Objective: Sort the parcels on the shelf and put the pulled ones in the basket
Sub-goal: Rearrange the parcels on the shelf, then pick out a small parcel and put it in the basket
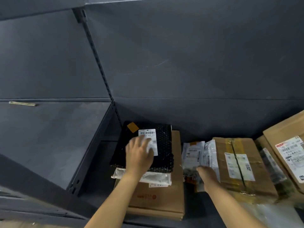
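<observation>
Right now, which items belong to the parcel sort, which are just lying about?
Job: black bubble mailer, left hand on it; grey poly mailers, right hand on them; taped box; flat brown box.
Lying about: tan strip on left shelf.

Dark grey back panel; slotted upright post; pale strip far left

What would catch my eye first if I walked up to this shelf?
The left hand lies flat on a black bubble-wrap parcel with a white label, stacked above a brown box. To its right, the right hand touches pale plastic bags beside a taped cardboard box.
</observation>
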### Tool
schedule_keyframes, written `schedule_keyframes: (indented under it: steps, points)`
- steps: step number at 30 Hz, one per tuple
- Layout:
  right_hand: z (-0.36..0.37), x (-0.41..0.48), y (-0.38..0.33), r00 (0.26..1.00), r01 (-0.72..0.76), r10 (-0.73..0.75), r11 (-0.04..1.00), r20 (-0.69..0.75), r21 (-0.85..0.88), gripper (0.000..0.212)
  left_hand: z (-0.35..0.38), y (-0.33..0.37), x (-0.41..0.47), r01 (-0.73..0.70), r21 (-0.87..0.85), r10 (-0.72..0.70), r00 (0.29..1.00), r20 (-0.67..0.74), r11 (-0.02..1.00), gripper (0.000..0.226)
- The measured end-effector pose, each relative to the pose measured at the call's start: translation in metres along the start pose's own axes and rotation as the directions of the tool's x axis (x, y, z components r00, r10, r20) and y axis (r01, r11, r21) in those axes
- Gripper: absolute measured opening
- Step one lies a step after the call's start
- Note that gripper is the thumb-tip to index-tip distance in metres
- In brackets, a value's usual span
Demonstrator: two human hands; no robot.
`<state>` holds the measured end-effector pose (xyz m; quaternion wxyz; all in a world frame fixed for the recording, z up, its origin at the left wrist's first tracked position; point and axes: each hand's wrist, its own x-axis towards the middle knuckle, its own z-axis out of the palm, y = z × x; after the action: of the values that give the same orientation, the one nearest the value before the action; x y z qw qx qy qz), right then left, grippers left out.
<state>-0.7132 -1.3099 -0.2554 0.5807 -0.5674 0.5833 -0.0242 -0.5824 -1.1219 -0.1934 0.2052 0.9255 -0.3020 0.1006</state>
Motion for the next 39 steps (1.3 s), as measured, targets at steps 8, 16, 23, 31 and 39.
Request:
schedule_keyframes:
  steps: [8, 16, 23, 31, 39]
  points:
    - [0.017, 0.01, 0.011, 0.993, -0.091, 0.085, 0.993, 0.08, 0.08, 0.02, 0.042, 0.077, -0.009, -0.406, 0.006, 0.403, 0.909, 0.105, 0.914, 0.033]
    - [0.009, 0.014, 0.009, 0.979, 0.118, -0.11, 0.992, 0.171, -0.038, 0.024, 0.063, 0.105, -0.014, -0.346, -0.079, 0.354, 0.895, 0.272, 0.935, 0.041]
    - [-0.036, -0.012, -0.004, 0.891, 0.451, -0.454, 0.89, -0.032, -0.074, 0.039, 0.054, 0.111, 0.0, -0.113, -0.323, 0.234, 0.901, 0.366, 0.94, 0.041]
    - [-0.11, -0.055, -0.014, 0.867, 0.404, -0.493, 0.778, 0.069, 0.481, 0.045, 0.035, 0.138, 0.015, 0.828, -0.552, -0.027, 0.557, 0.83, 0.1, 0.041]
    - [-0.122, -0.086, 0.02, 0.849, 0.324, -0.503, 0.735, 0.159, 0.596, 0.038, 0.012, 0.147, 0.016, 0.653, -0.751, 0.069, 0.758, 0.649, -0.099, 0.026]
